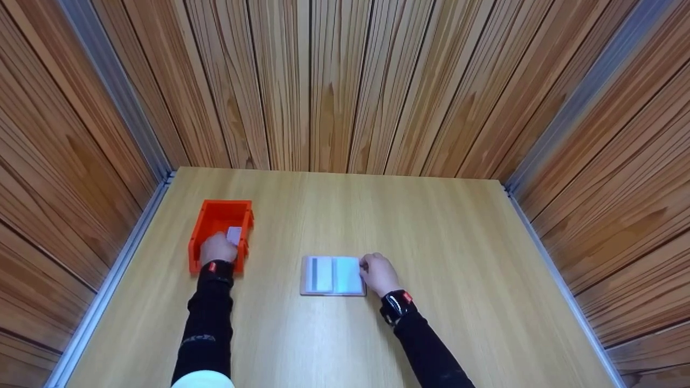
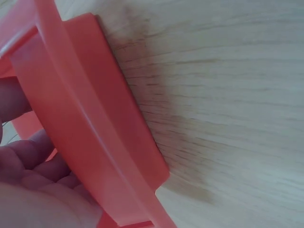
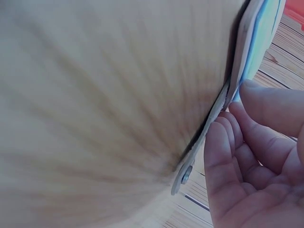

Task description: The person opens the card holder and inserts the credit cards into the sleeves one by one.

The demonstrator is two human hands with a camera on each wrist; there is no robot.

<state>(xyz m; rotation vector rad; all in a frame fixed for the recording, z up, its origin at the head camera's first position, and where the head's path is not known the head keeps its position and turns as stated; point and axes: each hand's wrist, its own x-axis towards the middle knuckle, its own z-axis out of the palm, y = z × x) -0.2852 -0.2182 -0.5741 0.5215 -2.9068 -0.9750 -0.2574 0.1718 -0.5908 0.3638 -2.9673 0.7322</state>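
The left hand (image 1: 218, 248) reaches down into the red bin (image 1: 196, 237) near the tabletop (image 1: 431, 226)'s left edge; its fingertips are hidden, so I cannot tell whether that grip is clamped on anything. A small pale card (image 1: 234, 235) lies in the bin just beside this hand, towards the bin's right wall. The holder (image 1: 345, 275), with clear sleeves, lies flat, well in from the tabletop's left and right edges. The right hand (image 1: 379, 274) pinches its right side, thumb on top; a strap (image 3: 177, 183) with a metal stud (image 3: 187, 175) sticks out there.
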